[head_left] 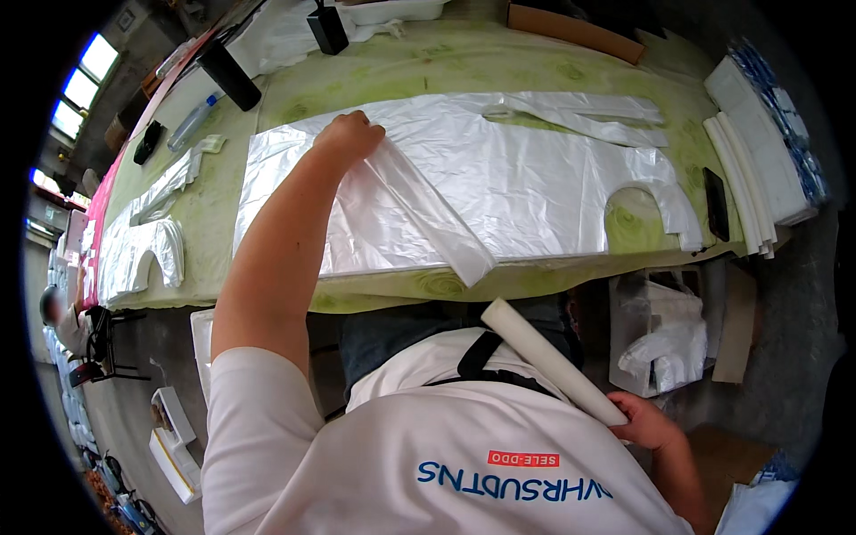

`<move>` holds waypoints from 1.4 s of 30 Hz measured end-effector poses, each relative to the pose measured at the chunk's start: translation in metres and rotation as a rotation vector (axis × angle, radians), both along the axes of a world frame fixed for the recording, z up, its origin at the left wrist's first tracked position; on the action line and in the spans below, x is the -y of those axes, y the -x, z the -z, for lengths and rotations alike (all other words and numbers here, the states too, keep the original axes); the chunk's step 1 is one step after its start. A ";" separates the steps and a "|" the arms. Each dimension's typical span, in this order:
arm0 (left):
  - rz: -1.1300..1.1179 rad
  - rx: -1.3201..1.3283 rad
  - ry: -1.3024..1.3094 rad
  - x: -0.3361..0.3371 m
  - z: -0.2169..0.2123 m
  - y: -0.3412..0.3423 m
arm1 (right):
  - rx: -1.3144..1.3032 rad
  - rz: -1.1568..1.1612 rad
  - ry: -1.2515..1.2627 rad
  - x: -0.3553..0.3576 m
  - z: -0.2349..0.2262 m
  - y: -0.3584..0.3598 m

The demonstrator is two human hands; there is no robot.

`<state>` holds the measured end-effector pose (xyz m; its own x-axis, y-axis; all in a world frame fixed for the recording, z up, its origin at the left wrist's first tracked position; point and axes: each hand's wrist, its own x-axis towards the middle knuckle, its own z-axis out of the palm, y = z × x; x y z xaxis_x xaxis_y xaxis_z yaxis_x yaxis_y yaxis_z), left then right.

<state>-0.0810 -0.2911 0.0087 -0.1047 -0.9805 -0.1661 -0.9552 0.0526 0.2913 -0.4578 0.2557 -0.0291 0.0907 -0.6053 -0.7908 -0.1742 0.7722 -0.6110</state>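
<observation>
A flat stack of white, shiny plastic aprons (535, 192) lies across the table in front of me, with a cut-out neck at its right end. My left hand (350, 135) is closed at the far side of the stack, pinching the top of a thin folded plastic apron (428, 214). That fold runs slantwise from my fingers down to the table's near edge. Low on the right, close to my body, my right hand (646, 421) is wrapped round the lower end of a white roll (553, 361). The roll leans across my waist, apart from the table.
More plastic aprons (143, 254) lie at the table's left end. A black cylinder (229, 76), a clear bottle (192, 123) and a black box-shaped holder (327, 29) stand or lie beyond. A phone (715, 203) and white rolls (736, 183) are at right; an open bin (660, 334) sits below.
</observation>
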 end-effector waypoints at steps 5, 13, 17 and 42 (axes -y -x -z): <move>0.019 -0.313 0.527 -0.023 0.007 -0.012 | -0.031 0.087 0.066 0.002 -0.011 0.001; 1.077 -0.077 0.245 -0.181 0.020 -0.010 | -0.166 0.067 0.597 0.123 -0.035 -0.009; 1.092 -0.149 0.303 -0.195 0.024 -0.026 | -0.457 -0.273 0.850 0.209 -0.064 -0.038; 0.825 -1.051 0.013 -0.203 0.043 -0.042 | -0.467 -0.533 1.525 0.308 -0.008 -0.173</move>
